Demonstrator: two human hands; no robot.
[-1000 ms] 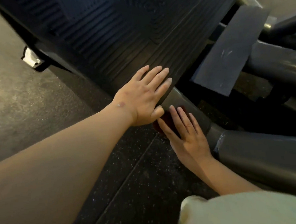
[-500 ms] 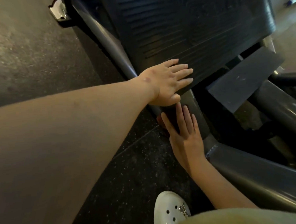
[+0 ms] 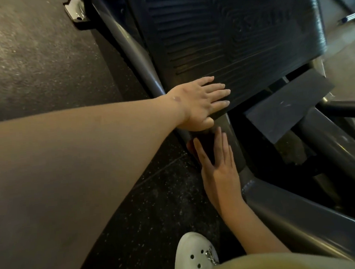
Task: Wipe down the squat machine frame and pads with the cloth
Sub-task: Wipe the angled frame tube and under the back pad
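Observation:
The squat machine's black ribbed footplate [image 3: 229, 39] fills the top of the view, carried on grey steel frame tubes [image 3: 295, 210]. My left hand [image 3: 199, 102] lies flat on the plate's lower corner, fingers straight, thumb tucked under the edge. Just below it, my right hand [image 3: 217, 167] presses a dark red cloth [image 3: 206, 145] against the grey tube with straight fingers. Most of the cloth is hidden under the fingers and in shadow.
A flat grey bracket [image 3: 288, 106] juts out to the right of the plate. Dark speckled rubber flooring [image 3: 155, 207] lies beneath, with concrete floor [image 3: 35, 59] to the left. A white clog [image 3: 196, 254] stands at the bottom, and a metal foot [image 3: 75, 12] sits at top left.
The view has swung right and upward, showing more of the footplate and the clog. Both hands keep their places on the plate corner and the tube.

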